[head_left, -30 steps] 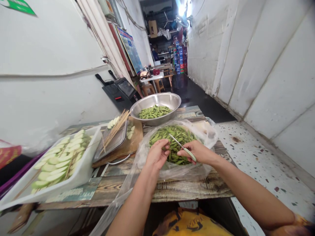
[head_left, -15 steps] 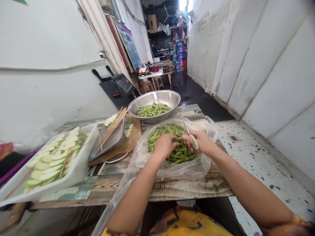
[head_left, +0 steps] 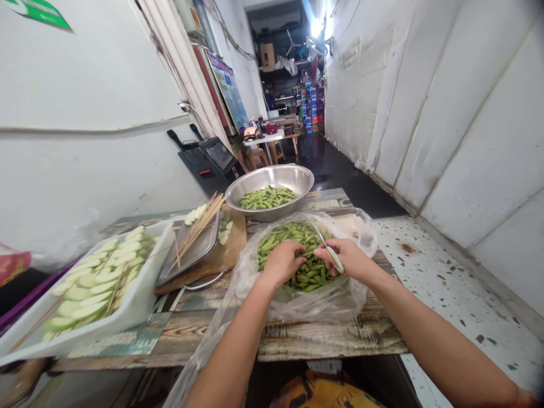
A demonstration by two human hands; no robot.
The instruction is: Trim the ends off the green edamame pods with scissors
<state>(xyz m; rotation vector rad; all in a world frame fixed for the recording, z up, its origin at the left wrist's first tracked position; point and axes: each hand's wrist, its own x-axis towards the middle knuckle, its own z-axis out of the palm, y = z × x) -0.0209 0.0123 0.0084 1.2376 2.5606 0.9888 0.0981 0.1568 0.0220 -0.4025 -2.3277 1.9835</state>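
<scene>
Work directly over the pods [head_left: 308, 279], which lie heaped in a clear plastic bag [head_left: 331, 310] at the near middle of the table [head_left: 323, 341]. For good control, hold both hands low over the heap and take one pod at a time. Point the blade to the far side, clear of the left fingertips, and leave the bag's loose rim folded outward so that plastic does not meet the edge.

Right hand [head_left: 352, 258]: closed around the pale green handle of a bladed tool [head_left: 336, 262]; the blade slants up toward the far left. Whether the tool is scissors or a small knife cannot be settled at this size. Thumb and forefinger reach down to the pods.

Left hand [head_left: 281, 263]: half open, fingers curled over the left part of the heap, tips at the pods. Whether they pinch one cannot be told.

A steel bowl [head_left: 272, 216], also containing pods, stands just beyond the bag.
</scene>
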